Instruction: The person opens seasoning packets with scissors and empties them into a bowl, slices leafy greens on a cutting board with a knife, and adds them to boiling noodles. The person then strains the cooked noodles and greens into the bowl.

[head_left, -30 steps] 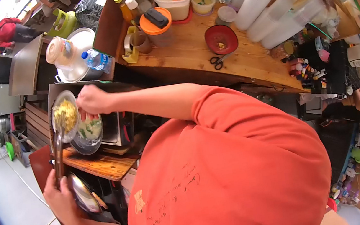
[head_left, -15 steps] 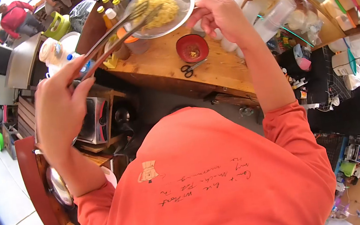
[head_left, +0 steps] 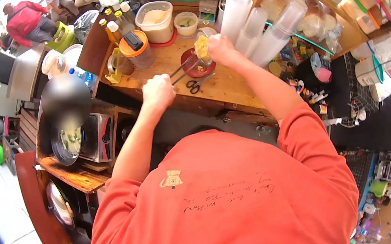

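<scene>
My left hand is closed around metal tongs, whose tips reach over the red bowl. In my right hand is a strainer, tipped steeply above that same bowl. Yellow noodles lie in the strainer, close to the bowl. Some small bits show inside the bowl, but the noodles and strainer hide part of it. Black-handled scissors lie on the wooden counter just in front of the bowl.
Behind the bowl stand a tub of pale powder, a small lidded tub and an orange-lidded container. Stacked plastic cups rise on the right. A pan with liquid and greens sits at left. People are in the background.
The strainer has come down towards me and tipped from nearly level to steep over the bowl. My left hand and the tongs have moved right, to the bowl.
</scene>
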Demonstrator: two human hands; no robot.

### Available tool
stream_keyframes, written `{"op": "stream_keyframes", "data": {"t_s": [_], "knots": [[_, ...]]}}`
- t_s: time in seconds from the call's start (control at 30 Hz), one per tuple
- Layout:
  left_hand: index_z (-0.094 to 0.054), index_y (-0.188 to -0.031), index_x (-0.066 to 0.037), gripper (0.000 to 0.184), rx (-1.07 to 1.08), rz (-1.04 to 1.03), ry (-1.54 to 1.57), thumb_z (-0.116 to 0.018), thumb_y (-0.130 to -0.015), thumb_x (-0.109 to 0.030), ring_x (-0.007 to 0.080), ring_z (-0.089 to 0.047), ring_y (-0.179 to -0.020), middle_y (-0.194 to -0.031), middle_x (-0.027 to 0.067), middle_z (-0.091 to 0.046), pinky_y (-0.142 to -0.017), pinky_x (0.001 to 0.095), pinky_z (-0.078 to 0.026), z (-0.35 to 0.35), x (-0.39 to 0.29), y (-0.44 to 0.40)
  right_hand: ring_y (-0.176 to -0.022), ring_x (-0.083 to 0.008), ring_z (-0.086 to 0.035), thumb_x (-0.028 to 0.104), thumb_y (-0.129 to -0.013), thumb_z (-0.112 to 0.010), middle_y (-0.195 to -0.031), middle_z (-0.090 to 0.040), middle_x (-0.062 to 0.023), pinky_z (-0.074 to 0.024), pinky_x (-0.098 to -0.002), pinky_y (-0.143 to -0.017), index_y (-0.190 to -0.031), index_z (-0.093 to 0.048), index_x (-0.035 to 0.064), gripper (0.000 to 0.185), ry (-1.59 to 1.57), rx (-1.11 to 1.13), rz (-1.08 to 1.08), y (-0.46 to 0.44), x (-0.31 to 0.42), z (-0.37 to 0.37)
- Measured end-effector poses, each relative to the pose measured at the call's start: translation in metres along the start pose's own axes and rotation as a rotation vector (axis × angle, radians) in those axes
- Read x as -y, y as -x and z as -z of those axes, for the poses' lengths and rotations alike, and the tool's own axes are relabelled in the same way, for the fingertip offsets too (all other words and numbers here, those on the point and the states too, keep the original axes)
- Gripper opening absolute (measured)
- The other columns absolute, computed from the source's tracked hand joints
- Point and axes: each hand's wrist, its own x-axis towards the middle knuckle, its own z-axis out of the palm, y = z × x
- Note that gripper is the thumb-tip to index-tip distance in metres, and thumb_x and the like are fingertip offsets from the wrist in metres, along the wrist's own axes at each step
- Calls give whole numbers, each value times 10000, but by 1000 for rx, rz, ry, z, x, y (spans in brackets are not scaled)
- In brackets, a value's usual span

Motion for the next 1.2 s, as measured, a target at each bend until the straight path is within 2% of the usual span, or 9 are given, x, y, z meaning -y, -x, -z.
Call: {"op": "stream_keyframes", "data": {"t_s": [0.3,0.57,0.7,0.83,0.93,1.03,1.07,1.17,1.2], "knots": [[-645,-1006,-36,236,-32,0,150,-661,-904,-249,392,-696,-934,-965,206,-706,-811,488,-555,-43,-23,-7,-938,-393,-715,31,-859,-545,-953,-715,-260,-576,-463,-828,-898,-712,-33,183,-31,216,-26,9,21,-9],[-633,-1019,-45,212,-24,12,67,-650,-894,-215,369,-710,-894,-931,189,-710,-775,466,-568,-60,-5,0,-835,-402,-713,66,-894,-491,-902,-712,-249,-556,-492,-779,-914,-621,2,146,17,104,-39,10,10,-6],[-611,-1149,-89,305,-153,76,117,-664,-891,-243,353,-715,-864,-953,178,-707,-735,468,-573,-60,10,29,-780,-384,-705,88,-882,-514,-809,-704,-173,-561,-495,-711,-848,-623,90,113,100,-39,-28,17,-7,-15],[-613,-1249,-126,357,-180,104,335,-651,-911,-233,370,-704,-861,-936,166,-716,-730,462,-576,-13,51,112,-718,-425,-638,128,-922,-477,-752,-632,-215,-484,-538,-615,-750,-554,51,204,-18,-147,-90,23,-17,-14],[-688,-1077,-76,214,-550,124,646,-710,-876,-146,336,-714,-855,-931,163,-725,-723,430,-571,11,98,194,-696,-441,-571,117,-899,-481,-715,-580,-227,-451,-533,-624,-736,-524,8,201,-210,-230,-51,25,-24,-14],[-672,-1056,-49,217,-814,287,611,-738,-853,-89,309,-716,-813,-946,155,-727,-717,411,-559,68,147,302,-732,-409,-597,67,-831,-587,-824,-647,-190,-477,-493,-649,-838,-623,-12,86,-185,-398,221,16,-15,-21],[-662,-1029,-41,206,-902,413,521,-747,-844,-70,308,-711,-834,-987,159,-721,-738,403,-553,86,159,341,-741,-399,-602,67,-831,-587,-845,-663,-184,-483,-485,-661,-869,-643,-12,104,-119,-406,212,14,-9,-31],[-604,-963,-20,178,-1147,609,120,-736,-844,-18,379,-654,-1052,-1179,198,-668,-887,407,-524,118,220,465,-481,-206,-528,164,-962,-514,-779,-684,-123,-416,-331,-417,-922,-665,-1,227,-600,-447,94,-23,25,-76],[-622,-962,-42,173,-1179,668,-114,-733,-829,-33,399,-609,-1066,-1156,184,-653,-913,454,-505,129,244,510,-445,-158,-488,203,-985,-491,-777,-685,-113,-364,-294,-375,-942,-665,1,270,-914,-291,-174,-13,82,-27]]}}
